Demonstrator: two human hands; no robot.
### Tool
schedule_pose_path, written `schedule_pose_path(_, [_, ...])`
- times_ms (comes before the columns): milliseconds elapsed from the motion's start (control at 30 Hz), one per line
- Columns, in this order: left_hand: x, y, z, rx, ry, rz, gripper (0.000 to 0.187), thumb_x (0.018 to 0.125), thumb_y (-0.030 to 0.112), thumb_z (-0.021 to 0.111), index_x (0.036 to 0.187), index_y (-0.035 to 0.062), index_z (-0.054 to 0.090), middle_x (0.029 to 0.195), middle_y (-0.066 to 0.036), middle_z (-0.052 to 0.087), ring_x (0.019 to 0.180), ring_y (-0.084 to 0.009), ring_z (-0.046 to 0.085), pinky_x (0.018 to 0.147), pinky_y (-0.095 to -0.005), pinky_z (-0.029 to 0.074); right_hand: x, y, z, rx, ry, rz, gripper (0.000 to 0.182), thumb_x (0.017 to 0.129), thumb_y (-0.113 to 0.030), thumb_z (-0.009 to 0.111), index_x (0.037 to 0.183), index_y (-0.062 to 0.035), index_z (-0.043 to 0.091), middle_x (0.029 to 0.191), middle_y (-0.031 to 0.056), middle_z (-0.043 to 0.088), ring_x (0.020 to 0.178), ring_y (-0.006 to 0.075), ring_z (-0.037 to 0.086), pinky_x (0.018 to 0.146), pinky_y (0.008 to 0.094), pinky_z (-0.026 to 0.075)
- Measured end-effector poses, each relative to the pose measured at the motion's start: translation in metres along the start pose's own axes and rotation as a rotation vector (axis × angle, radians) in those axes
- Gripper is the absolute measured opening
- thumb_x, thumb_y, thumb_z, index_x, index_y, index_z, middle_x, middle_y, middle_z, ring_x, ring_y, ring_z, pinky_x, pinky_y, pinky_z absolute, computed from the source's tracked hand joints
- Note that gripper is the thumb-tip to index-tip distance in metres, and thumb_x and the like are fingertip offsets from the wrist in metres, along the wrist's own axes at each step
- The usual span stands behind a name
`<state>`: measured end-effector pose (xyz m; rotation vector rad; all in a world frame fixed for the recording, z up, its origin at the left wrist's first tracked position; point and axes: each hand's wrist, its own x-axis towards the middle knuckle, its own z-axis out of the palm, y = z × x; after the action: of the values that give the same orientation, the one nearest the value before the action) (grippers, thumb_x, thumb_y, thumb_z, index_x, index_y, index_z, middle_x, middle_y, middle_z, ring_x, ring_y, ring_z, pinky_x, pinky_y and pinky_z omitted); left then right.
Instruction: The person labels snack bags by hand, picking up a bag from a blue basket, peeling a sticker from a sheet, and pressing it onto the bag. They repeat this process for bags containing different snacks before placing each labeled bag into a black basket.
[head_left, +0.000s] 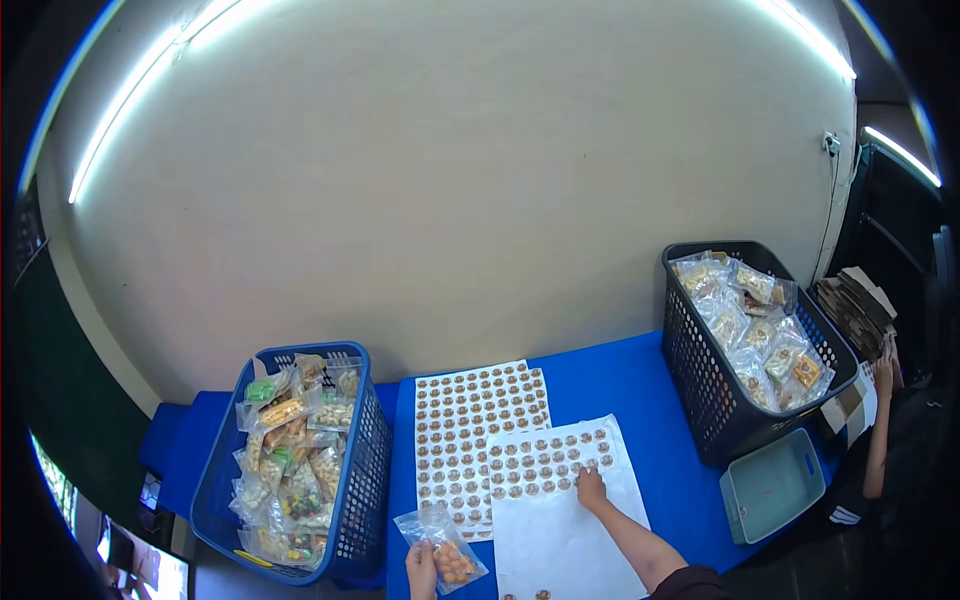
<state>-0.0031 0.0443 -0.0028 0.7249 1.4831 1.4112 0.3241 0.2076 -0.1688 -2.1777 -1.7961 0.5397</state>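
Note:
My left hand (421, 572) grips a clear plastic bag of round orange-brown snacks (456, 564) at the front edge of the blue-covered table. My right hand (592, 490) is over a white sheet of round stickers (560, 545), its fingers pinched at the end of a sticker row. The fingertips are small in view and hide most of the sticker there. The lower part of this sheet is mostly bare, with a couple of stickers at its bottom edge. Partly beneath it lies another sticker sheet (450, 435), covered in rows of brown round stickers.
A blue basket (365, 480) full of snack bags stands at the left. At the right, a black basket (700, 390) holds more bags, with a grey-green tray (740, 500) in front. Another person's arm (880, 440) reaches by stacked cardboard (855, 310) at far right.

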Motion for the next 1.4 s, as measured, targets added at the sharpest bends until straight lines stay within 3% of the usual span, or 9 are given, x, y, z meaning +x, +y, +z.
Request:
schedule_pose_path(233, [0.008, -0.007, 0.005, 0.001, -0.027, 0.027, 0.023, 0.091, 0.021, 0.042, 0.086, 0.0016, 0.053, 0.077, -0.002, 0.057, 0.068, -0.0058, 0.052, 0.061, -0.0204, 0.043, 0.023, 0.018, -0.006, 0.131, -0.186, -0.099, 0.03, 0.075, -0.016, 0.055, 0.105, -0.0092, 0.051, 0.1, 0.0182, 0.05, 0.085, 0.0331, 0.055, 0.071, 0.0421, 0.047])
schedule_pose_path(333, [0.008, -0.006, 0.005, -0.007, -0.023, 0.02, 0.023, 0.091, 0.021, 0.042, 0.087, 0.001, 0.053, 0.077, -0.002, 0.057, 0.067, -0.0058, 0.052, 0.06, -0.0204, 0.043, 0.024, 0.016, -0.013, 0.071, -0.271, -0.046, 0.027, 0.075, -0.017, 0.056, 0.101, -0.0093, 0.054, 0.101, 0.0172, 0.05, 0.088, 0.0312, 0.055, 0.073, 0.0407, 0.046])
schedule_pose_path(533, [0.006, -0.014, -0.005, -0.022, -0.014, 0.013, 0.023, 0.09, 0.021, 0.043, 0.088, 0.0004, 0.053, 0.078, -0.003, 0.057, 0.067, -0.006, 0.052, 0.06, -0.0204, 0.043, -0.015, 0.009, -0.022, 0.293, 0.084, -0.178, 0.023, 0.072, -0.011, 0.059, 0.094, -0.0079, 0.057, 0.099, 0.0165, 0.048, 0.09, 0.031, 0.053, 0.077, 0.0398, 0.045])
schedule_pose_path(733, [0.001, -0.006, -0.003, 0.047, 0.019, 0.026, 0.025, 0.09, 0.022, 0.044, 0.089, -0.0006, 0.054, 0.079, -0.003, 0.057, 0.07, -0.0068, 0.05, 0.061, -0.0205, 0.041, -0.013, 0.01, -0.022, 0.265, 0.028, -0.165, 0.022, 0.071, -0.01, 0.06, 0.092, -0.0086, 0.055, 0.099, 0.017, 0.047, 0.088, 0.0334, 0.053, 0.074, 0.0422, 0.045])
schedule_pose_path(1000, [-0.008, -0.004, -0.008, -0.006, 0.001, -0.008, 0.025, 0.09, 0.023, 0.043, 0.088, 0.0004, 0.054, 0.079, -0.003, 0.056, 0.069, -0.0062, 0.05, 0.06, -0.02, 0.04, -0.019, 0.009, -0.01, 0.207, 0.145, -0.176, 0.017, 0.068, -0.002, 0.058, 0.083, -0.0074, 0.052, 0.092, 0.0154, 0.045, 0.081, 0.0328, 0.052, 0.069, 0.0422, 0.044])
schedule_pose_path(1133, [-0.017, 0.007, -0.008, -0.081, -0.003, -0.066, 0.026, 0.09, 0.025, 0.043, 0.09, 0.0009, 0.053, 0.081, -0.004, 0.058, 0.074, -0.0086, 0.054, 0.064, -0.0211, 0.044, -0.019, 0.022, -0.002, 0.332, 0.238, -0.355, 0.011, 0.069, 0.003, 0.053, 0.077, -0.003, 0.051, 0.079, 0.0157, 0.046, 0.076, 0.0294, 0.051, 0.066, 0.0366, 0.043])
schedule_pose_path(1267, [-0.023, 0.014, -0.011, -0.303, -0.103, -0.173, 0.027, 0.091, 0.026, 0.042, 0.097, 0.0008, 0.049, 0.092, -0.008, 0.059, 0.085, -0.0149, 0.058, 0.073, -0.0264, 0.048, -0.025, 0.027, -0.014, 0.88, -0.093, 0.042, 0.005, 0.076, -0.002, 0.05, 0.079, -0.0053, 0.05, 0.081, 0.0082, 0.052, 0.069, 0.0197, 0.051, 0.061, 0.0313, 0.041])
schedule_pose_path(1367, [-0.022, 0.015, -0.008, -0.51, -0.143, -0.34, 0.029, 0.09, 0.023, 0.043, 0.108, 0.0014, 0.045, 0.104, -0.012, 0.055, 0.093, -0.0193, 0.056, 0.08, -0.0318, 0.047, -0.067, -0.015, -0.081, 1.417, -0.27, 0.371, 0.011, 0.079, -0.005, 0.052, 0.088, -0.0087, 0.047, 0.082, 0.0034, 0.053, 0.066, 0.0137, 0.048, 0.061, 0.0286, 0.04])
schedule_pose_path(1400, [-0.023, 0.019, -0.003, -0.537, -0.21, -0.302, 0.031, 0.089, 0.023, 0.045, 0.111, 0.0018, 0.043, 0.104, -0.012, 0.054, 0.093, -0.0205, 0.056, 0.079, -0.0334, 0.048, -0.078, -0.022, -0.093, 1.459, -0.314, 0.31, 0.014, 0.079, -0.006, 0.053, 0.09, -0.0093, 0.046, 0.082, 0.0032, 0.053, 0.066, 0.0129, 0.047, 0.062, 0.028, 0.04])
